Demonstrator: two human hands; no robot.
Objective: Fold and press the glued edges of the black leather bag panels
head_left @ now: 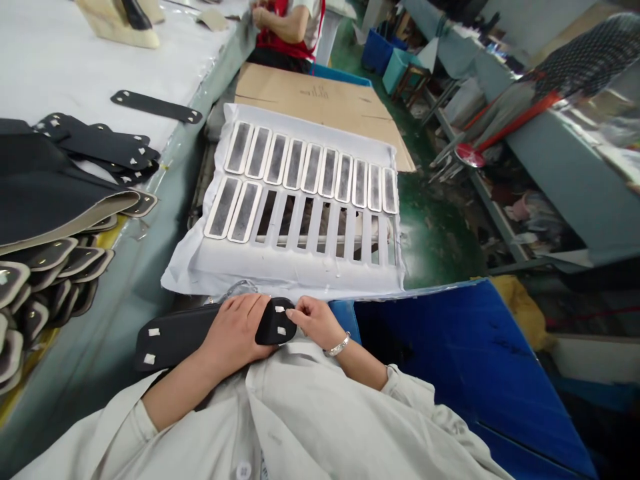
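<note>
A long black rounded strip (183,335) lies across my lap, with small white tabs (154,331) in pairs near both ends. My left hand (234,332) is wrapped over its middle, fingers on top and thumb along the near edge. At the strip's right end, my right hand (319,323) has its fingers curled in, the thumb pressed on the edge beside a white tab (279,309). Just beyond my hands is a white slotted board (300,267), some slots holding grey, pale-rimmed strips (313,168).
On the left table (185,33) are a single black strip (156,107), piles of similar pieces (95,143) and a black sheet (45,187). A blue bin (450,347) stands at my right. Cardboard (320,100) lies behind the board, near another person (293,30).
</note>
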